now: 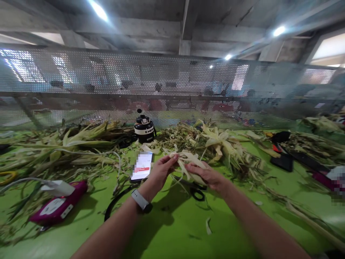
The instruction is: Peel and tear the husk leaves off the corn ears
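Observation:
Pale corn husks are held between my two hands above the green table. My left hand, with a grey-banded watch on its wrist, pinches one end of them between thumb and fingers. Curled around the right part of the bundle is my right hand, its fingertips partly hidden by the strips. Black-handled scissors lie on the table just beneath the hands. Left of my left hand rests a phone with its screen lit.
Heaps of husks lie at the back left and more husks at the back right. A dark round bottle stands between them. A purple power bank with a white cable sits left. A perforated metal screen closes off the far side.

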A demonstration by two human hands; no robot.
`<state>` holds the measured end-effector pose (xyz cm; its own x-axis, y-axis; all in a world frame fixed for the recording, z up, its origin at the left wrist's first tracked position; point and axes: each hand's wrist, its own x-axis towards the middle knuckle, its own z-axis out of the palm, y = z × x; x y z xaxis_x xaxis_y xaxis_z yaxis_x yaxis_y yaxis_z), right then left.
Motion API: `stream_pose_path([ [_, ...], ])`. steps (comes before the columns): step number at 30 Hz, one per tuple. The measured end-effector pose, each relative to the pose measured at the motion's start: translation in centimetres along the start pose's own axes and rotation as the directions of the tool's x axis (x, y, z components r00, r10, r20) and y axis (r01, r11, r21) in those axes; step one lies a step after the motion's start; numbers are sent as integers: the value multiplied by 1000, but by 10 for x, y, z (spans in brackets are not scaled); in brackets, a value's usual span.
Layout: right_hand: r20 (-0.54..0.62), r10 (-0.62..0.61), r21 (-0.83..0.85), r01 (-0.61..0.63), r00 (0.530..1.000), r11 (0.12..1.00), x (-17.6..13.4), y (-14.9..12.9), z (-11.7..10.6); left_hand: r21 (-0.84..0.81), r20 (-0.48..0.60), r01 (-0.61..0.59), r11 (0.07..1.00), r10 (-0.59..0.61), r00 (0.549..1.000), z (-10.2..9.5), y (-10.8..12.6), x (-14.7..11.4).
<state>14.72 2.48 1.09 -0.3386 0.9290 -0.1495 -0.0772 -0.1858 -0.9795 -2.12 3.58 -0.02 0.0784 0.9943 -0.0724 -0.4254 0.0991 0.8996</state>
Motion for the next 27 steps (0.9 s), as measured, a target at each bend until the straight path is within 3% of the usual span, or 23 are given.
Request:
stream_pose_path([
  [5,-16,-68,32,68,998,997,2,-9,-5,-95,-11,168,981,-170,985,-2,4,-2],
  [9,-160,-129,-67,120,979,991,7,-8,-7,-90,10,272,958,-272,962,-2,4,-3],
  [12,-172,-151,-108,134,973,985,5,-9,-5,-53,29,282,958,-280,959,-1,3,-3],
  [16,-87,-176,-88,168,981,982,0,-12,-3,-23,140,283,959,-277,951,-2,0,-2],
  [19,-69,-216,-183,201,974,962,-1,-13,-5,-20,187,252,968,-244,952,-4,-1,-1],
  [22,-19,-250,-406,221,968,887,-1,-11,-8,15,159,187,982,-187,969,-4,0,-1],
  [27,45,-359,-708,284,932,647,-2,-7,-7,146,94,127,981,-141,985,-1,0,-2],
])
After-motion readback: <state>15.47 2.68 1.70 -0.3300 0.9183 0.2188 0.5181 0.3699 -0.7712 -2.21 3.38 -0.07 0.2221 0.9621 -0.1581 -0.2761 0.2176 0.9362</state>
